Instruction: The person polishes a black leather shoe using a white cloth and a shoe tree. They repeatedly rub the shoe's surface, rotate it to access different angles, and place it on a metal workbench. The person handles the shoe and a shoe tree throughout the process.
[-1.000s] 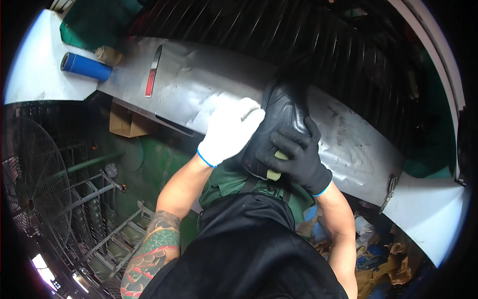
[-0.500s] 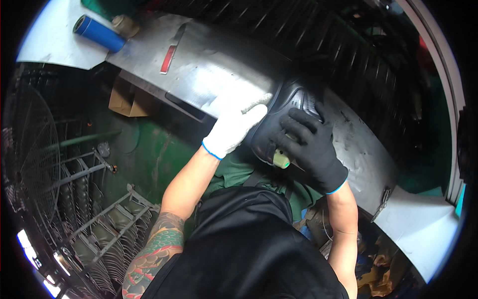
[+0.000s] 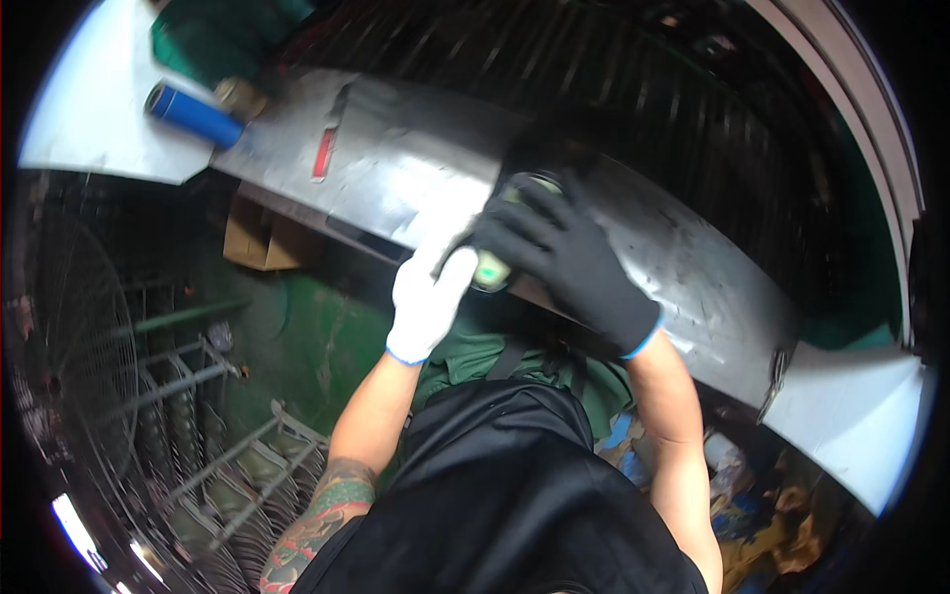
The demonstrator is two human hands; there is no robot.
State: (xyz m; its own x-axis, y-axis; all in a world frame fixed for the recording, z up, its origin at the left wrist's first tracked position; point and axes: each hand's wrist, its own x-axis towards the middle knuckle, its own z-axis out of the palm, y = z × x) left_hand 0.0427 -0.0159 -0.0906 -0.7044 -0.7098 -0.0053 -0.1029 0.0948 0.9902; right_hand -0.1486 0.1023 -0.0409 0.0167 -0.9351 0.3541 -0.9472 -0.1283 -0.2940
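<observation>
Black-gloved right hand (image 3: pixel 574 262) clasping small green-tipped object (image 3: pixel 492 269), white-gloved left hand (image 3: pixel 426 297) closed alongside, metal sheet (image 3: pixel 416 168)

Grey metal bench (image 3: pixel 673 247): blue cylinder (image 3: pixel 193 115), red-handled tool (image 3: pixel 324 155) on top.

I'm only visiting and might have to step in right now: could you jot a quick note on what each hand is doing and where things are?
Left hand, white glove: presses against the near side of a small green-tipped tool, at the edge of the metal bench top.
Right hand, black glove: closed over the tool and the dark part under it.
Blue cylinder and red-handled tool lie untouched further left on the bench.
Done or left: cannot tell; the gloves hide the contact area.
</observation>
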